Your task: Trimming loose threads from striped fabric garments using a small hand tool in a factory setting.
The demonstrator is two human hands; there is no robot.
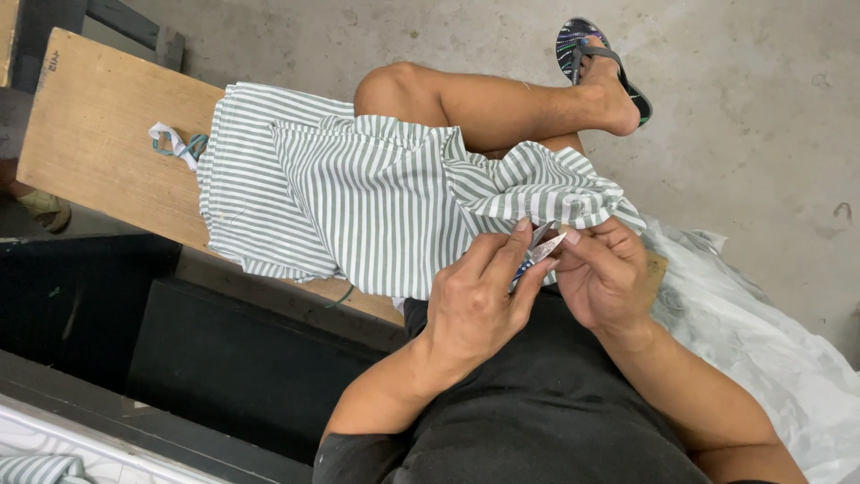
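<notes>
The left hand [475, 300] grips thread snips [537, 251], blades toward the striped garment [358, 197]. The right hand [605, 273] pinches its edge taut (likely steadying), cloth spilling over the wooden bench's [90, 134] front edge.

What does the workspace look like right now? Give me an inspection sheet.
Surface: wooden bench, partly covered by cloth.
Job's things: green-and-white striped garment draped over bench and lap; small thread snips at its bunched edge.
Clutter: scrap of striped fabric on the bench; white plastic sheet on the floor.
Grippers: left hand holds the snips; right hand pinches the garment edge.
Cables: nothing seen.
Surroundings: concrete floor; the person's foot in a flip-flop; dark cabinet below the bench.
</notes>
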